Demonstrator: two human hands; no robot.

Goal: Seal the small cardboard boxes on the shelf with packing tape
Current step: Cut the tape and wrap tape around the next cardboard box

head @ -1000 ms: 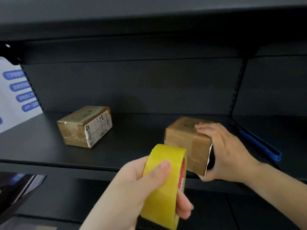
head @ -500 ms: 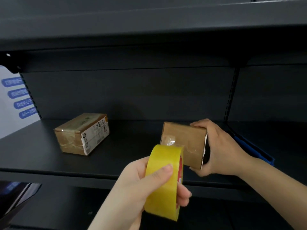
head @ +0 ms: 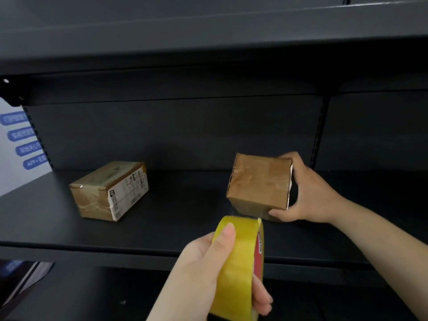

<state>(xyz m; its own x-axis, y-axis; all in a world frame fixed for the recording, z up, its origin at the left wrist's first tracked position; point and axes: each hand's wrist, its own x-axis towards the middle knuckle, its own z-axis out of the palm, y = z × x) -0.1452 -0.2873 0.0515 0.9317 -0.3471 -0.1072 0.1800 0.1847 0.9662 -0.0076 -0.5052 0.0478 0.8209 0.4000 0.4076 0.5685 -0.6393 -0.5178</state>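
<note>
My right hand [head: 308,193] grips a small brown cardboard box [head: 259,184] from its right side and tips it up on the black shelf [head: 185,230], its taped face turned toward me. My left hand [head: 203,269] holds a yellow roll of packing tape [head: 238,262] just below and in front of that box; a thin clear strip seems to run from the roll up to the box's lower edge. A second small box [head: 108,191] with a white shipping label and old tape lies flat on the shelf to the left, untouched.
Another black shelf board [head: 208,31] hangs close overhead and a dark back panel [head: 162,135] closes the rear. A white sign with blue labels [head: 18,144] stands at the far left. A lower shelf level shows below the front edge.
My right hand has tipped the right box further upright and lifted it slightly, so its taped face now points at me. The tape roll has come closer under the box.
</note>
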